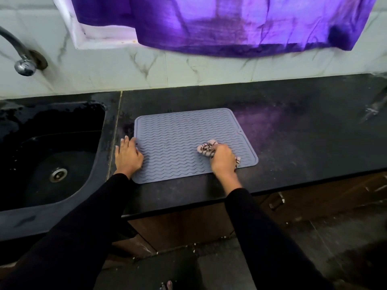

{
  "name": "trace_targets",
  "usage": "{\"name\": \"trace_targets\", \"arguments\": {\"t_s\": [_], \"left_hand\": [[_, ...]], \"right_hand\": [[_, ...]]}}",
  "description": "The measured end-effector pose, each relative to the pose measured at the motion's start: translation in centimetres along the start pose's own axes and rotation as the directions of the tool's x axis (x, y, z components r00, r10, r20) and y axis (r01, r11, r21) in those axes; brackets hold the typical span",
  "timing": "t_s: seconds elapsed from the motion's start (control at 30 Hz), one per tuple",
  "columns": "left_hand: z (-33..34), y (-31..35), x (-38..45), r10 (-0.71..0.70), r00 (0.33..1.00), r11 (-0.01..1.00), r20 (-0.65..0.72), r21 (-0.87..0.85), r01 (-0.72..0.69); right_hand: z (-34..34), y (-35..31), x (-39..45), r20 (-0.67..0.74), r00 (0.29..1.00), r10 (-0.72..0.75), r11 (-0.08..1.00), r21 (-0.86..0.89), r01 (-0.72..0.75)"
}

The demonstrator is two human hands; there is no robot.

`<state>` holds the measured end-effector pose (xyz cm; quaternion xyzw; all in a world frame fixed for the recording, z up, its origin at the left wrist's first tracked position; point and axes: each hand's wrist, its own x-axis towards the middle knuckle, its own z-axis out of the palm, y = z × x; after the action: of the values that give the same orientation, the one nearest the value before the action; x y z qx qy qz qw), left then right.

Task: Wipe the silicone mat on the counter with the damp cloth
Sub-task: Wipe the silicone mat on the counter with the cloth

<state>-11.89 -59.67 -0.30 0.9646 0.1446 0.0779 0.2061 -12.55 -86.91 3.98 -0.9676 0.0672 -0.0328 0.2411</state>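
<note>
A: Mat (pixel 188 135) first — what are the hands doing w/ it?

B: Right hand (pixel 223 159) is curled round a bunched cloth (pixel 206 148), pale w/ dark stripes, pressing it onto the ribbed surface near the mat's right front corner. A bit of cloth also pokes out on the far side of that hand, by the mat's right edge.

A: And the left hand (pixel 128 154)?

B: Fingers straight, palm down, flat on the mat's left edge, partly on the bench (pixel 293 143). Prob. pinning the mat so it won't slide while the other hand rubs — silicone on a smooth dark top could creep otherwise.

A: So where's the mat rel. to the hands?

B: Under and between them. It spans from the left hand to just past the right; most of it lies beyond both hands, toward the wall. Front edge sits close to the bench lip.

A: Outward from there?

B: Sink (pixel 52 164) just left of the left hand, tap (pixel 23 63) above it on the wall. Purple fabric (pixel 230 24) hangs over the tiles, well beyond the hands.

A: Progress?

B: Can't tell which parts are wiped; I'd guess the far half needs passes.
</note>
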Motion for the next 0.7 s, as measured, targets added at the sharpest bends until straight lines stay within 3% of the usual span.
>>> {"name": "trace_targets", "arguments": {"t_s": [0.1, 0.23, 0.43, 0.53, 0.57, 0.6, 0.7], "left_hand": [[0.9, -0.6, 0.0, 0.004, 1.000, 0.999, 0.016, 0.040, -0.005], [1.2, -0.8, -0.2, 0.017, 1.000, 0.998, -0.016, 0.057, -0.016], [1.0, -0.7, -0.5, 0.031, 1.000, 0.998, -0.006, 0.057, -0.030], [0.9, -0.9, -0.6, 0.037, 0.999, 0.998, 0.001, 0.051, -0.037], [1.0, -0.9, -0.6, 0.040, 0.999, 0.998, 0.000, 0.048, -0.040], [1.0, -1.0, -0.6, 0.046, 0.999, 0.998, -0.006, 0.045, -0.046], [1.1, -1.0, -0.7, 0.063, 0.998, 0.997, -0.020, 0.041, -0.062]], "right_hand": [[1.5, 0.8, -1.4, -0.065, 0.990, -0.127, 0.978, -0.175, 0.114], [1.3, 1.2, -0.5, -0.033, 0.993, -0.117, 0.986, -0.124, 0.112], [-1.6, 1.7, 1.0, 0.114, 0.993, 0.044, 0.978, 0.196, -0.066], [-3.7, 2.2, 3.1, 0.276, 0.935, 0.222, 0.757, 0.556, -0.344], [-4.2, 2.4, 3.9, 0.240, 0.918, 0.315, 0.691, 0.606, -0.395], [-4.7, 2.6, 4.3, 0.154, 0.905, 0.396, 0.695, 0.595, -0.405], [-4.5, 1.9, 3.5, -0.084, 0.912, 0.401, 0.856, 0.388, -0.341]]}}
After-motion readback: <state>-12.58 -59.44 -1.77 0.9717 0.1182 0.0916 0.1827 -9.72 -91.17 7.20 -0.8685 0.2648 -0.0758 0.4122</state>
